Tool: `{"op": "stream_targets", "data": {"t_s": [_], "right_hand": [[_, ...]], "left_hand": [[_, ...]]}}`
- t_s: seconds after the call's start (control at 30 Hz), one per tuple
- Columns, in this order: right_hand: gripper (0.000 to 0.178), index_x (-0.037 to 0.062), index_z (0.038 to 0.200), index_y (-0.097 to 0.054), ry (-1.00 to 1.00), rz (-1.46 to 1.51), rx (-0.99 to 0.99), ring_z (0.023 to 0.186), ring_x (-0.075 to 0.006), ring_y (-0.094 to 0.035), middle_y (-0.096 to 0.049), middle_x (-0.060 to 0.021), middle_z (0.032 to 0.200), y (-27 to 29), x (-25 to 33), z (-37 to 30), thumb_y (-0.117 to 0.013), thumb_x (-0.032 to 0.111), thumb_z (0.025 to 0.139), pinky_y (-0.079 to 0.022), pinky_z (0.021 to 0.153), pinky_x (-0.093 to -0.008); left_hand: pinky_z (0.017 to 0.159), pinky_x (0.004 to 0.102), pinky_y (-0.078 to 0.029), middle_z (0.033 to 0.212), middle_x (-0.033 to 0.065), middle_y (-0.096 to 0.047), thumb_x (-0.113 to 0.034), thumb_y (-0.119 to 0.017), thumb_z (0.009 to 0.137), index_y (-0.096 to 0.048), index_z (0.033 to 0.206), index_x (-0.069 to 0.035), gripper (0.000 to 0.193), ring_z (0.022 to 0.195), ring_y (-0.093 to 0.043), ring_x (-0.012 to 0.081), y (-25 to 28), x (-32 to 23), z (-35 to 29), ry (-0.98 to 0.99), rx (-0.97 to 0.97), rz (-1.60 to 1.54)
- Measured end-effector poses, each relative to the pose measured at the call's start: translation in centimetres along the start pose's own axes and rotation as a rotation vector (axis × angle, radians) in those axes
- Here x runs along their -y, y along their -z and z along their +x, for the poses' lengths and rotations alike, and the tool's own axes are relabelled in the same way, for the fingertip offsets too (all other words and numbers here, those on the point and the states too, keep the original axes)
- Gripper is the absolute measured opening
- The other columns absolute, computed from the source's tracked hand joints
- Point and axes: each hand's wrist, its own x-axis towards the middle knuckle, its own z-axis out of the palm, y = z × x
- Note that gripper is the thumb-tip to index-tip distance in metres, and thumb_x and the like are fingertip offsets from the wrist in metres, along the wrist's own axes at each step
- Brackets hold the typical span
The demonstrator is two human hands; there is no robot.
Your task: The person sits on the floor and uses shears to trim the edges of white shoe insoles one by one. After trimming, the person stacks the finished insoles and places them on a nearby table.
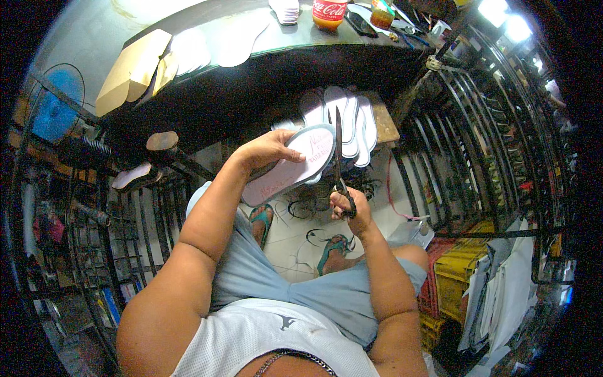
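My left hand grips a shoe insole, thumb on its white face and fingers beneath. The insole has a grey-blue border and reddish writing, and it tilts over my lap. In my right hand is a pair of dark scissors, handles wrapped in black. Their blades point away from me, close beside the insole's right edge; whether they touch it I cannot tell. Beyond the blades, several more white insoles with dark borders lie overlapping near a wooden board.
A dark-edged table ahead bears a cardboard box, white insole shapes, a bottle and a jar. Dark trimmings litter the tiled floor by my feet. Metal racks and a yellow crate stand at right.
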Motion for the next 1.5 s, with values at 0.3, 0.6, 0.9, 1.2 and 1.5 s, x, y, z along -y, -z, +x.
{"op": "stream_targets", "data": {"t_s": [0.3,0.6,0.9,1.2,1.5], "right_hand": [[0.032,0.0076,0.08,-0.059,-0.012,-0.198,0.002,0.053,-0.008,-0.05,-0.052,0.0018,0.067,-0.1,-0.2,0.2,-0.077,0.034,0.082,-0.044,0.049,-0.0247],[0.028,0.0085,0.074,-0.058,0.017,-0.389,0.038,0.051,-0.0084,-0.049,-0.052,0.0019,0.062,-2.7,-0.6,-2.1,-0.08,0.024,0.08,-0.042,0.047,-0.0243],[0.029,0.0087,0.073,-0.057,-0.089,-0.312,0.22,0.05,-0.0093,-0.05,-0.053,0.0005,0.06,-9.2,0.1,-9.8,-0.076,0.028,0.084,-0.04,0.046,-0.0256],[0.032,0.0081,0.073,-0.058,-0.182,-0.416,0.274,0.048,-0.0105,-0.051,-0.053,-0.0002,0.059,-9.9,-2.8,-13.6,-0.075,0.033,0.084,-0.043,0.045,-0.0266],[0.03,0.0087,0.077,-0.06,-0.065,-0.242,0.22,0.05,-0.0098,-0.051,-0.054,0.0023,0.062,-12.3,-4.1,-18.5,-0.076,0.033,0.084,-0.043,0.045,-0.0271]], "left_hand": [[0.093,0.0282,-0.047,0.105,0.0039,-0.07,-0.005,-0.078,0.075,-0.064,0.12,0.0,0.048,0.094,-0.064,0.0127,1.8,-1.8,-2.1,0.038,0.026,0.03],[0.086,0.028,-0.05,0.101,0.0042,-0.072,-0.006,-0.079,0.073,-0.066,0.114,0.002,0.043,0.088,-0.064,0.0113,4.2,-3.8,-7.3,0.094,0.13,0.163],[0.097,0.0338,-0.046,0.121,0.01,-0.064,-0.018,-0.086,0.071,-0.052,0.133,0.001,0.073,0.107,-0.06,0.0182,2.1,-6.8,-19.4,0.001,-0.006,0.593],[0.068,0.0276,-0.055,0.097,0.0085,-0.064,-0.04,-0.068,0.09,-0.059,0.118,-0.003,0.047,0.082,-0.063,0.0144,-17.4,3.0,-28.7,0.033,-0.448,-0.347],[0.078,0.0381,-0.061,0.111,0.0096,-0.064,-0.018,-0.064,0.094,-0.057,0.12,-0.001,0.031,0.1,-0.064,0.0214,-17.6,4.0,-24.4,-0.337,-0.873,-1.036]]}}
